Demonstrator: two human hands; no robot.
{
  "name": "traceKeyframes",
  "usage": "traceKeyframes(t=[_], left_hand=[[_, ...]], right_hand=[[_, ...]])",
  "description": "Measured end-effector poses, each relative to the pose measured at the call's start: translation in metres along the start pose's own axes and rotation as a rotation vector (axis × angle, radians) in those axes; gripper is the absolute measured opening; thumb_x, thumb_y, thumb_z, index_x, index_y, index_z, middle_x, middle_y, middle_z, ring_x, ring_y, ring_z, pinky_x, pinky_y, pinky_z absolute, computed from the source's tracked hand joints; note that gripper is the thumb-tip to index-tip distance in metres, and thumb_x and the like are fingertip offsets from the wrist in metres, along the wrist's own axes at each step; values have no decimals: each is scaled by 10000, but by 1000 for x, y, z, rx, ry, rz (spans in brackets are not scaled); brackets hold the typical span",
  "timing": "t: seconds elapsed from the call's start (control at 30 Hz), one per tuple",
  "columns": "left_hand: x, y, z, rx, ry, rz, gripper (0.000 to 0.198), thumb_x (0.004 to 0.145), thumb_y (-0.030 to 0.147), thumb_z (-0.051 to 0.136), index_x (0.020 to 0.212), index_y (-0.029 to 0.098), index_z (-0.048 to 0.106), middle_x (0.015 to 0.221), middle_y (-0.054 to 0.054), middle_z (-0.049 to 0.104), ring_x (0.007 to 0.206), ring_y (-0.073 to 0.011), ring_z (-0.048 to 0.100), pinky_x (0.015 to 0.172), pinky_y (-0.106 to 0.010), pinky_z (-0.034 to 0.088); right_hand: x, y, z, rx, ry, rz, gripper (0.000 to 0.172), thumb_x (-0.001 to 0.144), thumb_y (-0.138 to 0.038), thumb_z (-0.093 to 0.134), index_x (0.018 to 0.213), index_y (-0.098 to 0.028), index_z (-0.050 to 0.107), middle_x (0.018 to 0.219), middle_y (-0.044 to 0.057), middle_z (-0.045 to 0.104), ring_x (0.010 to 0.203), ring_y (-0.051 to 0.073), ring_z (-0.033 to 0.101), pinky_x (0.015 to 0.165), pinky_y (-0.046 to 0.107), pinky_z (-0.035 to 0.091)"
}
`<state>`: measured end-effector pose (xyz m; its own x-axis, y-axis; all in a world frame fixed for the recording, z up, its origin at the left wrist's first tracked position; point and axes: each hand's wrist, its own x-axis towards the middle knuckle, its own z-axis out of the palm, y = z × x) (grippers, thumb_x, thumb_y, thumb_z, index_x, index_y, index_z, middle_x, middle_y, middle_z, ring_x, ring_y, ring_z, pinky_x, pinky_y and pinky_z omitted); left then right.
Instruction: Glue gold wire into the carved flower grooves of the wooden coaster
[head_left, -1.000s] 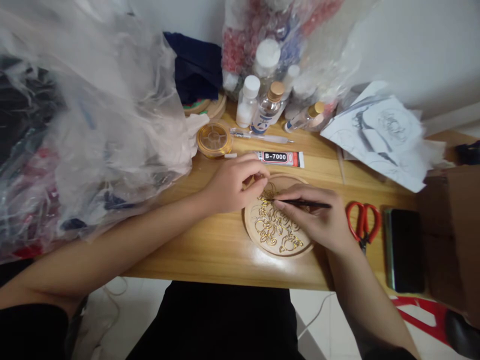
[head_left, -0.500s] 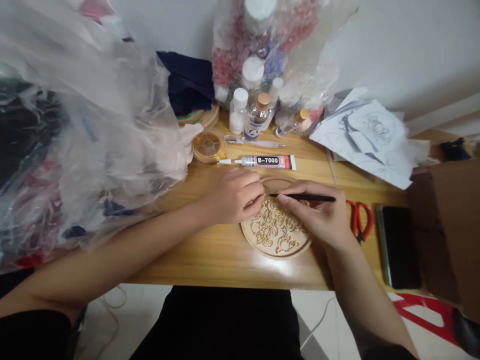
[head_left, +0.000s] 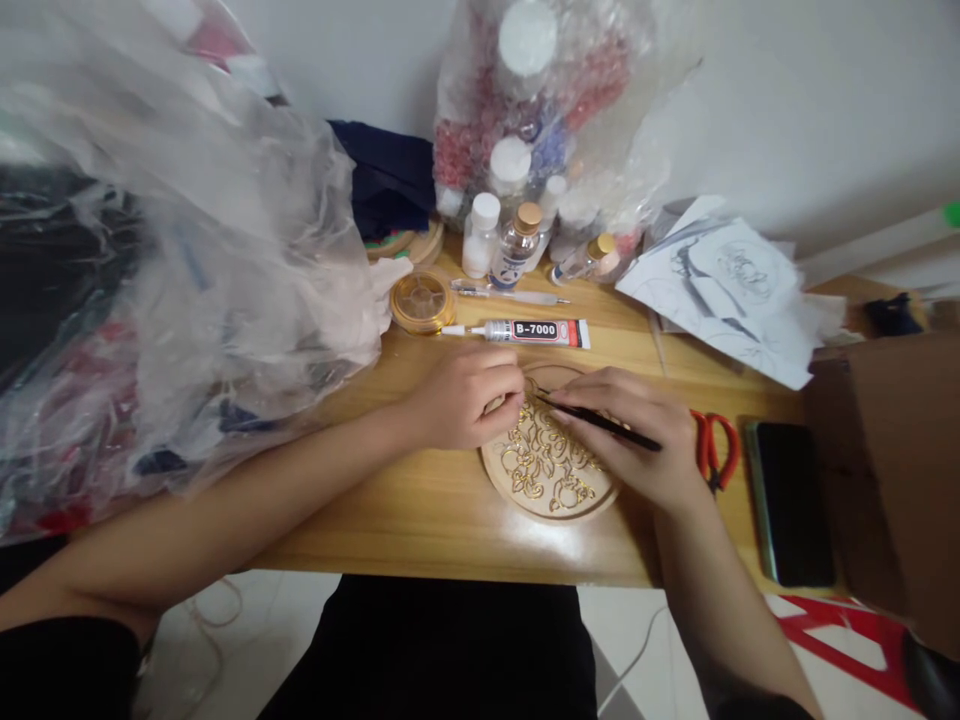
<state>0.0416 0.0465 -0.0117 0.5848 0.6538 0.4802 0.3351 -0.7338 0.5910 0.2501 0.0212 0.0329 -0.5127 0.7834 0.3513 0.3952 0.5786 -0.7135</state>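
Observation:
A round wooden board (head_left: 551,508) lies on the table, its face covered with curling gold wire outlines (head_left: 547,455). My right hand (head_left: 649,430) holds slim black tweezers (head_left: 615,428), their tips near the wire at the upper part of the board. My left hand (head_left: 469,400) rests at the board's upper left edge, fingers curled and pressed together near the tweezer tips; what they pinch is hidden. Behind the board lies a B-7000 glue tube (head_left: 536,332), with a spool of gold wire (head_left: 421,300) to its left.
A pen (head_left: 510,294) and small bottles (head_left: 515,245) stand or lie behind the glue. Red-handled pliers (head_left: 716,450), a phone (head_left: 791,505) and a cardboard box (head_left: 892,470) are on the right. Drawn paper sheets (head_left: 720,285) sit at back right, plastic bags (head_left: 247,250) on the left.
The tweezers have tilted, their back end dropping toward me while the tips stay near the left fingers. My left hand keeps its place. The view has shifted slightly.

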Motion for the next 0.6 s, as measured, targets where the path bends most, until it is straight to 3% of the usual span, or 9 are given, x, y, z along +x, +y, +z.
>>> traceKeyframes(t=[0.23, 0.6], left_hand=[[1, 0, -3, -95, -86, 9, 220, 863, 198, 418, 665, 170, 509, 661, -11, 484, 627, -128, 445, 593, -272, 356], [1, 0, -6, -234, -112, -53, 221, 885, 184, 400, 682, 167, 485, 671, 0, 469, 636, -114, 441, 591, -247, 358]], right_hand=[[1, 4, -7, 113, -46, 27, 278, 774, -108, 659, 1014, -246, 687, 895, 31, 711, 836, 164, 648, 732, 332, 537], [0, 4, -9, 146, -38, 30, 282, 757, -87, 675, 993, -239, 699, 849, 22, 723, 763, 137, 642, 673, 292, 531]])
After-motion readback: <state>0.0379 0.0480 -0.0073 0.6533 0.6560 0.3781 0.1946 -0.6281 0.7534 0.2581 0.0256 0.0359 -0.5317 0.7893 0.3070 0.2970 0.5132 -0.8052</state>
